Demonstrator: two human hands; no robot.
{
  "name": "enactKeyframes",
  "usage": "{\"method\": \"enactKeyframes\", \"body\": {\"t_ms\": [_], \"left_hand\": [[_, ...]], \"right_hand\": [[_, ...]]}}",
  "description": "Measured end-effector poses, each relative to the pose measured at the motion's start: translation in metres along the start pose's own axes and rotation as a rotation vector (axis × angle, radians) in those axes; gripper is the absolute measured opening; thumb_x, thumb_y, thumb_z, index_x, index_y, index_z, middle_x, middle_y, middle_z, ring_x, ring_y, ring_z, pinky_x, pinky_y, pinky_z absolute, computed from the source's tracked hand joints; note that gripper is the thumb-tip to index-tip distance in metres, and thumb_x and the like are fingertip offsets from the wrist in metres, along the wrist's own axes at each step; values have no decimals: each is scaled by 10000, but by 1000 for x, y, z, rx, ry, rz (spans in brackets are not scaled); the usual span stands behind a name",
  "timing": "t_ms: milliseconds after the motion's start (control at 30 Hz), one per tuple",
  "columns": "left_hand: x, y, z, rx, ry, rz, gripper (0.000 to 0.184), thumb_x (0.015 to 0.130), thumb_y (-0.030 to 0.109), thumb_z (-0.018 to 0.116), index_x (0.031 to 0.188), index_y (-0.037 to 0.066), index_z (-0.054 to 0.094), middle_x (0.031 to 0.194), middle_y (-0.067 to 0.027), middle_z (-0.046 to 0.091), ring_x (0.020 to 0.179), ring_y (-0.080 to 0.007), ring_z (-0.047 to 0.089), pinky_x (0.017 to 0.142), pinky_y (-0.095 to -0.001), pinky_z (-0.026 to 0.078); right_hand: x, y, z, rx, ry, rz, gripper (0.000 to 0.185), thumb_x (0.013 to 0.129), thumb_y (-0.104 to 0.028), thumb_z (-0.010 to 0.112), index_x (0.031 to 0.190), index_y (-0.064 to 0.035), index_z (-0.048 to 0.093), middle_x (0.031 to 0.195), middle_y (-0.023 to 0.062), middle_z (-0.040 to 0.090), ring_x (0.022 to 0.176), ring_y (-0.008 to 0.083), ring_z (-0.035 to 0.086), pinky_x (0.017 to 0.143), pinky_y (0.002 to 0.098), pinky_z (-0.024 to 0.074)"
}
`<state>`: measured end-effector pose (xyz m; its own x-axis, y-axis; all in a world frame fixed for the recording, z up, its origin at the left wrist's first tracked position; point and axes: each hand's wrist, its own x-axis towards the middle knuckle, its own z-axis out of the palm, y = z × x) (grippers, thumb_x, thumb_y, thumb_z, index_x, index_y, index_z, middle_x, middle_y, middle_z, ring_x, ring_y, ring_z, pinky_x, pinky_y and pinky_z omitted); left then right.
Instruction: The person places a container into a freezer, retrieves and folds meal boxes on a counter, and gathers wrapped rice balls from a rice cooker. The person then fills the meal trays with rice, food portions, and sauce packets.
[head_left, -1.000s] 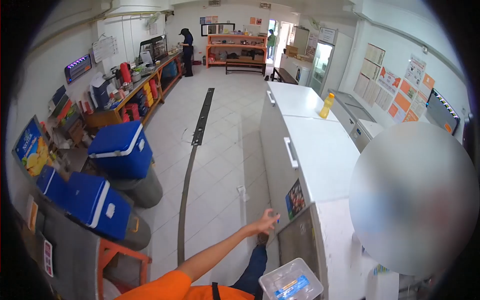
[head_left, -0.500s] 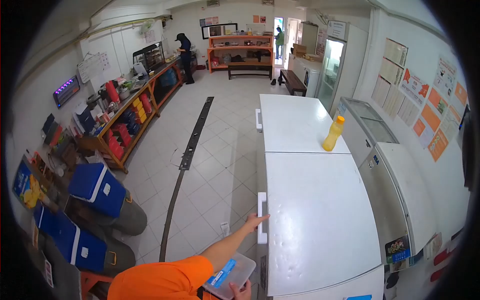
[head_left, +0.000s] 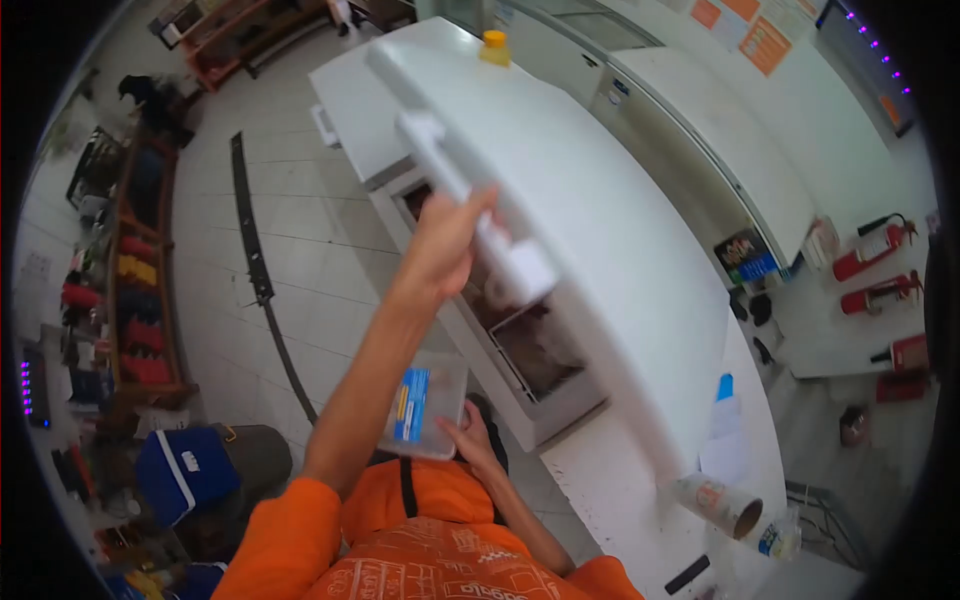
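Observation:
My left hand [head_left: 445, 240] is closed round the white handle [head_left: 525, 275] of a chest freezer lid [head_left: 600, 250]. The lid is tilted up, blurred along its edge. Below it shows the freezer's inside, with a wire divider [head_left: 512, 345] and pale contents I cannot make out. Low in front of my body, my right hand [head_left: 472, 438] grips the side of a clear plastic container [head_left: 450, 385] with a blue label [head_left: 412, 405]. The container is beside the freezer's front wall.
A yellow bottle [head_left: 494, 52] stands beyond the raised lid. A printed cardboard tube [head_left: 715, 500] lies on the white surface at lower right. Fire extinguishers [head_left: 870, 250] are at the right, a blue cooler [head_left: 190, 468] at the left. Another person [head_left: 155, 105] is at the far left.
The freezer lid has gone from closed to raised, with my left hand on its handle. My view has turned and dropped. The container stays in my right hand.

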<state>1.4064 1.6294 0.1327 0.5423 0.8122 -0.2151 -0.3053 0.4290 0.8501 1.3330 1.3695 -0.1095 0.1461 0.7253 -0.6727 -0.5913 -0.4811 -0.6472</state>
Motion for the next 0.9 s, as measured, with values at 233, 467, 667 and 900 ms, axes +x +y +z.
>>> {"method": "enactKeyframes", "body": {"t_ms": [233,467,667,900], "left_hand": [[59,54,154,17,-74,266,253,914,111,628,920,-140,598,888,-162,644,799,-231,628,744,-392,527],[32,27,96,-3,-29,328,119,928,100,580,924,-19,571,777,-77,598,692,-173,605,632,-344,522],[-2,-40,-7,115,237,165,331,999,187,612,1200,39,394,764,-26,545,628,-136,581,552,-338,520],[-32,-127,-151,228,392,-399,742,924,701,549,1140,-8,516,640,-41,581,540,-157,587,540,-333,494]], "right_hand": [[33,-25,-62,293,500,-483,800,939,-194,742,1529,40,256,1342,173,594,1200,212,594,993,332,482],[102,-30,-178,-531,1084,-358,800,1009,-486,562,1496,105,332,1516,330,400,1391,407,447,1133,441,379],[39,-53,-87,-836,785,-135,756,964,-343,628,1433,173,337,1445,382,430,1340,474,468,1092,531,417],[36,-23,43,-993,-40,39,646,937,-352,690,1444,-12,480,1381,188,566,1229,367,531,1043,436,425]]}}
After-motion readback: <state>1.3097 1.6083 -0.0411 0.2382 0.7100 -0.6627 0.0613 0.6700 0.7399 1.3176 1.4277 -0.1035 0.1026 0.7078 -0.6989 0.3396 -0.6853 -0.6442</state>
